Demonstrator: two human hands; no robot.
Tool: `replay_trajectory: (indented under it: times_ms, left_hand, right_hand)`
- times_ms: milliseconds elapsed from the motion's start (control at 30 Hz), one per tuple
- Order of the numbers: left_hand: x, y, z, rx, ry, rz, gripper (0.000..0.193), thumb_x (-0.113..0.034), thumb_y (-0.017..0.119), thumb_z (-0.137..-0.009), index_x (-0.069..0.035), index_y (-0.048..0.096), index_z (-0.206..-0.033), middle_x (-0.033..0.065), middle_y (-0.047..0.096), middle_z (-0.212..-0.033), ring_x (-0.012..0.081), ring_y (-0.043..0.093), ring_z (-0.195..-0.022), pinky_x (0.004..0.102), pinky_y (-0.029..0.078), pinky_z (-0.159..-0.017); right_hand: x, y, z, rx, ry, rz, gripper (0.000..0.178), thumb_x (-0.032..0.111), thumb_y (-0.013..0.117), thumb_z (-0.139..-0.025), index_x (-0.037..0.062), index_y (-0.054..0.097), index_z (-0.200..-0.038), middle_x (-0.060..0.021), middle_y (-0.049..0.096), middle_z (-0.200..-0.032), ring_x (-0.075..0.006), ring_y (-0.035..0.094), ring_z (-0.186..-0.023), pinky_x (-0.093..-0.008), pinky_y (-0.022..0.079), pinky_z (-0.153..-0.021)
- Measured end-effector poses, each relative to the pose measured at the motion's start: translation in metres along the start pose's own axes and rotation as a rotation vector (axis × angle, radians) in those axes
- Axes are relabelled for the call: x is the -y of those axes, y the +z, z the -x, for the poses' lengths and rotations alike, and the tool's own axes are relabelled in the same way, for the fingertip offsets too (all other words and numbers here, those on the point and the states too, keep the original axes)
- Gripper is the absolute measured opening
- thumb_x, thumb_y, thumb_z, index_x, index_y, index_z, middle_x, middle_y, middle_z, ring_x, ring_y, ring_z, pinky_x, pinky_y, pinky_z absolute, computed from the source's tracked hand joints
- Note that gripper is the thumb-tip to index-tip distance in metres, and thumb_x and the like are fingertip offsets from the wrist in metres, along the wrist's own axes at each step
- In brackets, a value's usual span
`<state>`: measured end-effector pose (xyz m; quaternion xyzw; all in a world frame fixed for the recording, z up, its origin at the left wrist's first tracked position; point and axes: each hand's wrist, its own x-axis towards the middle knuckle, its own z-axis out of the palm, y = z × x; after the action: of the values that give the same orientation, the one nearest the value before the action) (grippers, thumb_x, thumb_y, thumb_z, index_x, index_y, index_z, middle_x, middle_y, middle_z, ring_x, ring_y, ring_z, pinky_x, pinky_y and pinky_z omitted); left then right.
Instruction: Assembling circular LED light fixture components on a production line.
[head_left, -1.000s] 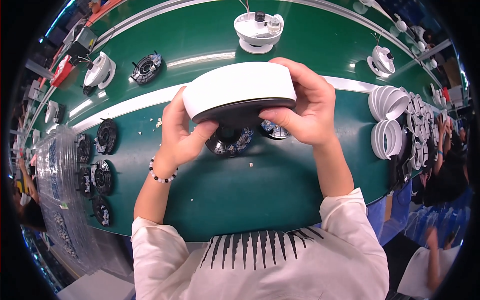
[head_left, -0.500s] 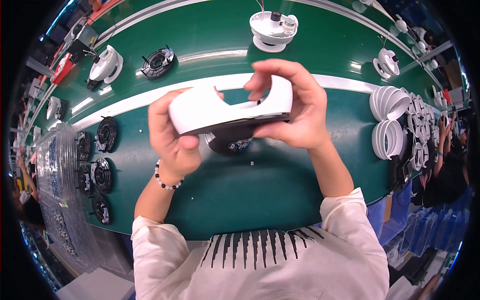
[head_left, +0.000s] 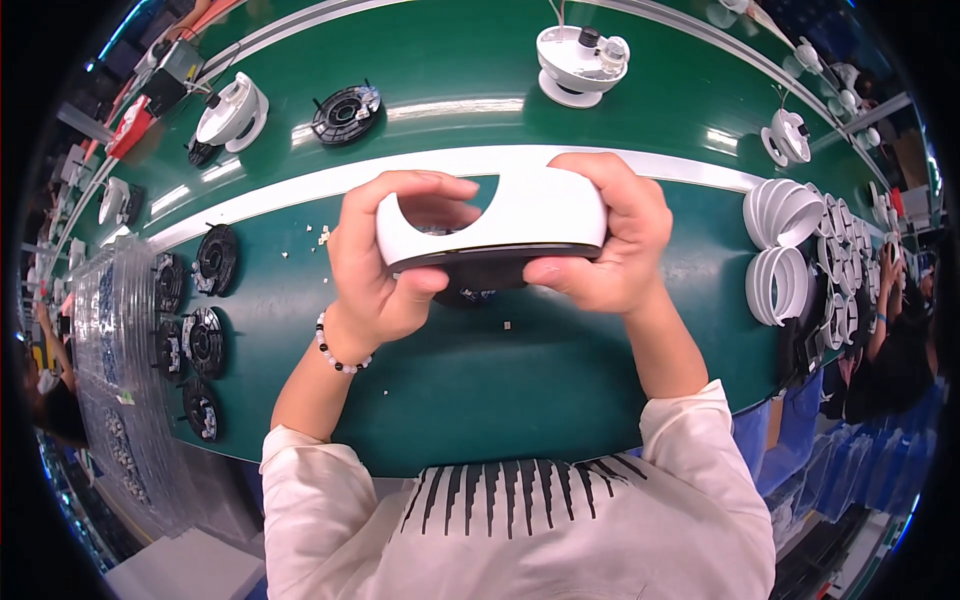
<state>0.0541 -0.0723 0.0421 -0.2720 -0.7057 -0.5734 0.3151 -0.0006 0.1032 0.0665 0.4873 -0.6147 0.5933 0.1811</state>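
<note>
White housing (head_left: 545, 215) is held above the tabletop (head_left: 480, 390), mid-frame. The left hand's (head_left: 375, 265) fingers curl round its left end, tips at the rounded cutout, thumb against the dark lower edge; the right hand's (head_left: 625, 245) fingers wrap the other end, thumb likewise below. Both grips are spread as wide as the housing between thumb and fingers.

Just underneath in the frame, a black disc (head_left: 472, 294) is mostly hidden by the housing. At upper centre, a white bowl-shaped unit (head_left: 572, 70) carries a black cylinder (head_left: 590, 38) and a clear one (head_left: 613, 50). Stacked trays (head_left: 150, 310) at far left hold small parts, too blurred to tell. Black ribbed discs (head_left: 213, 260) lie beside them; white rings (head_left: 776, 285) stand grouped at right.

The housing looks smooth and glossy, the trays are transparent plastic, and the green tabletop reflects light.
</note>
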Motion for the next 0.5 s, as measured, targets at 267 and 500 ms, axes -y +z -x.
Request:
replay_trajectory:
  times_ms: [267,500]
  left_hand:
    - [0.000,-0.001,0.002,0.033,0.072,-0.057,0.055,-0.043,0.059,-0.076,0.002,0.041,-0.101,0.0161,0.057,-0.089,0.0183,0.061,-0.071,0.0262,0.050,-0.061]
    - [-0.001,0.004,0.012,-0.034,0.042,-0.050,0.054,-0.042,0.058,-0.077,0.003,0.041,-0.099,0.0159,0.057,-0.086,0.0168,0.060,-0.068,0.0246,0.050,-0.060]
  right_hand:
    - [0.008,0.005,-0.007,0.013,-0.069,0.149,0.050,0.025,0.080,-0.053,-0.0007,0.057,-0.089,-0.0092,0.060,-0.074,-0.0176,0.059,-0.061,-0.0238,0.046,-0.054]
    - [0.003,0.008,0.002,-0.045,-0.045,0.159,0.051,0.027,0.080,-0.052,-0.0012,0.057,-0.087,-0.0091,0.059,-0.071,-0.0184,0.058,-0.057,-0.0249,0.047,-0.053]
